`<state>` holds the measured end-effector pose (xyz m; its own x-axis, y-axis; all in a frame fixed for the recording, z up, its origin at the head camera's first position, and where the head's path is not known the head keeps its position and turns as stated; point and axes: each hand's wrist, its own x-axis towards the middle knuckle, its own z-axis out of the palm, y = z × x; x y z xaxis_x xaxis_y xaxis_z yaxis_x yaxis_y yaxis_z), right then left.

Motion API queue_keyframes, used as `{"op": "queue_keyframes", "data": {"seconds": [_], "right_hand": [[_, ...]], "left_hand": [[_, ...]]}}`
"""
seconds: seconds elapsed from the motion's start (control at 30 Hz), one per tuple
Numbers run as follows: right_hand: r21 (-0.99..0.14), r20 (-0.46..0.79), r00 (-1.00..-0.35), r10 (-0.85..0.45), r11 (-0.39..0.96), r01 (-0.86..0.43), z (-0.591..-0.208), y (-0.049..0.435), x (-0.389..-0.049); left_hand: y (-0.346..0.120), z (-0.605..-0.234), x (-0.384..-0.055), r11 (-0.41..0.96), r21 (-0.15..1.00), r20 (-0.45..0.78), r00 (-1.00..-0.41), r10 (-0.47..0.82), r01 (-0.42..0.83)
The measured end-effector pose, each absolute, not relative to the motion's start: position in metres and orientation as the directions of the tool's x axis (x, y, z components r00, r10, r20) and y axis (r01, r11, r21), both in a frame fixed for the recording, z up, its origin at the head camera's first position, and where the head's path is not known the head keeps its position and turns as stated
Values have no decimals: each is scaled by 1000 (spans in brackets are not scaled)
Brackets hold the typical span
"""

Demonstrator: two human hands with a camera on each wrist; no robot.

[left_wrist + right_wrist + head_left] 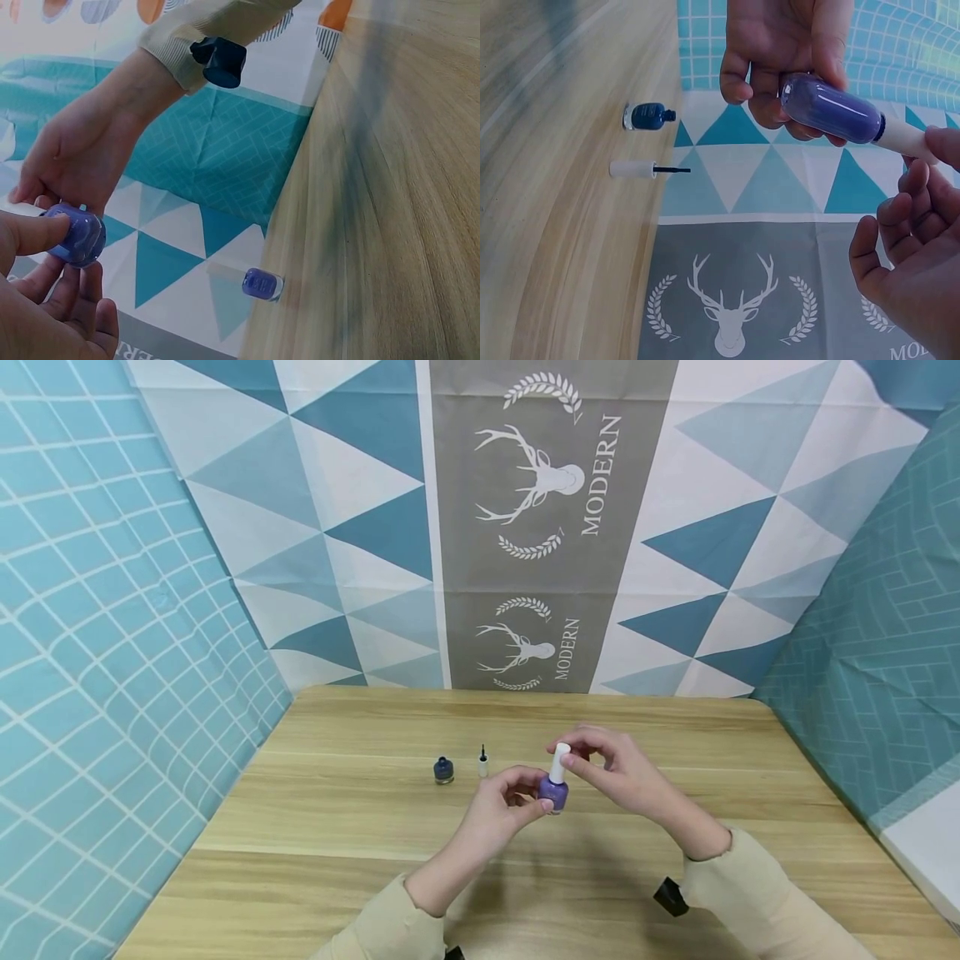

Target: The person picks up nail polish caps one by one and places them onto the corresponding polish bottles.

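Observation:
Thumb and fingers of my left hand (506,797) grip the glass body of a purple nail polish bottle (553,793), held tilted above the table. My right hand (618,768) pinches its white cap (907,139), which sits on the bottle's neck. To the left stands an uncapped dark blue nail polish bottle (443,770). Beside it, a white brush cap (483,766) stands on its top with the dark brush pointing up. The left wrist view also has another purple nail polish bottle (261,284) on the table; I cannot make it out in the head view.
The wooden table (337,827) reaches back to a patterned cloth backdrop (375,527). Blue grid cloth (97,610) hangs on the left and teal cloth (892,677) on the right. A small black device (671,897) is at the right sleeve.

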<state>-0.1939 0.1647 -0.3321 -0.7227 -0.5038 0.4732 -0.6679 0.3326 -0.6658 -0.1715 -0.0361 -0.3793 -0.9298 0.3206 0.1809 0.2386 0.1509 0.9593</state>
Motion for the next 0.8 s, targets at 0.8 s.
{"op": "queue_keyframes", "data": {"seconds": [0.8], "right_hand": [[-691, 451, -796, -403, 407, -597, -334, 163, -196]], "left_hand": [[-34, -379, -170, 140, 953, 211, -922, 324, 267]]}}
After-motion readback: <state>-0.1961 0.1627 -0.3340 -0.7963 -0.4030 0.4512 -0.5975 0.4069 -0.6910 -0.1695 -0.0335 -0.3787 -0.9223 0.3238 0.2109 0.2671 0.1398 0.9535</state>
